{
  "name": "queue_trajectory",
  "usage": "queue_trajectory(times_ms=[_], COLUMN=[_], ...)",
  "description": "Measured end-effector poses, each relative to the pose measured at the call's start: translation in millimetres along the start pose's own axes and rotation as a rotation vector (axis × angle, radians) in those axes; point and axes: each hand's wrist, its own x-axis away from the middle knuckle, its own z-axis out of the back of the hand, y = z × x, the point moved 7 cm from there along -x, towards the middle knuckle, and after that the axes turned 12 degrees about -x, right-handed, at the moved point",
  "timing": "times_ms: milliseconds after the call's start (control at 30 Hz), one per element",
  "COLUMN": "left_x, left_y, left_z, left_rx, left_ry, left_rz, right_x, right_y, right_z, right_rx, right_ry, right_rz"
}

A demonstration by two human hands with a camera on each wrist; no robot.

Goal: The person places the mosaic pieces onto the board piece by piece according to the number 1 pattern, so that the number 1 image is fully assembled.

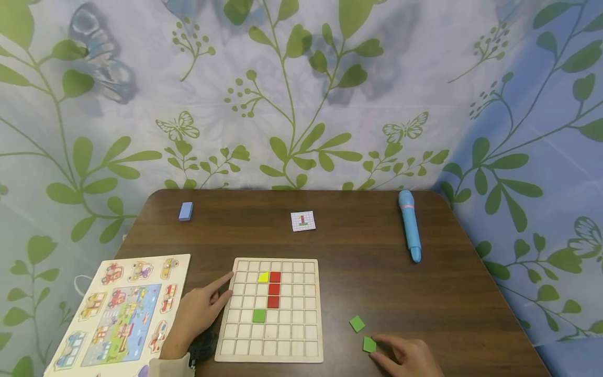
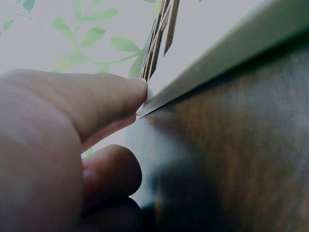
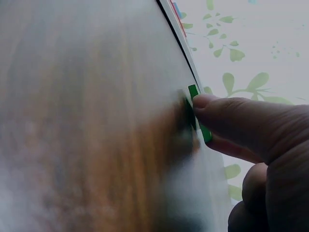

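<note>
A wooden grid board (image 1: pixel 297 317) lies in front of me. Set in its cells are a yellow piece with a slanted side (image 1: pixel 263 277), a column of red squares (image 1: pixel 274 289) and one green square (image 1: pixel 259 315). My left hand (image 1: pixel 200 309) touches the board's left edge, its index finger extended along it; the left wrist view shows fingertips against the edge. Right of the board, my right hand (image 1: pixel 407 357) pinches a green square tile (image 1: pixel 369 344) between thumb and finger. Just beyond it on the table lies another green tile (image 1: pixel 357 323).
A small pattern card (image 1: pixel 303 221) lies behind the board, showing coloured squares on a grid. At the back left is a blue block (image 1: pixel 186 211); at the right, a blue microphone-shaped object (image 1: pixel 410 225). A vehicle picture puzzle (image 1: pixel 176 264) extends beneath my left forearm.
</note>
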Motion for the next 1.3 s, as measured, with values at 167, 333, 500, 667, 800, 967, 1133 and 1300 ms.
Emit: queue_trajectory(times_ms=[167,333,500,667,800,967,1133,1300], left_x=[-1.8,-3.2,-3.5,-3.5,-2.9,-0.9,1.6,0.9], left_y=[-0.1,0.2,-0.1,-1.0,-1.7,-2.7,-3.8,-3.1], left_z=[-0.5,-0.3,-1.9,-4.7,-5.6,-5.1,-5.7,-5.2], left_rx=[0.002,0.002,0.000,0.003,0.009,0.003,0.001,-0.007], left_ry=[-0.017,-0.022,-0.040,-0.053,-0.045,-0.031,-0.039,-0.039], left_rz=[0.006,0.008,0.018,0.025,0.020,0.018,0.028,0.030], right_x=[-3,-9,-15,-21,-26,-30,-33,-39], right_y=[-4,-9,-16,-26,-32,-41,-53,-68], right_z=[0,-5,-13,-20,-23,-25,-31,-38], right_rx=[-0.009,-0.003,0.028,0.032,0.021,0.010,-0.008,-0.002], right_ry=[-0.004,-0.034,-0.064,-0.083,-0.085,-0.046,-0.026,0.019], right_rz=[0.014,0.000,-0.029,-0.015,0.008,0.086,0.181,0.328])
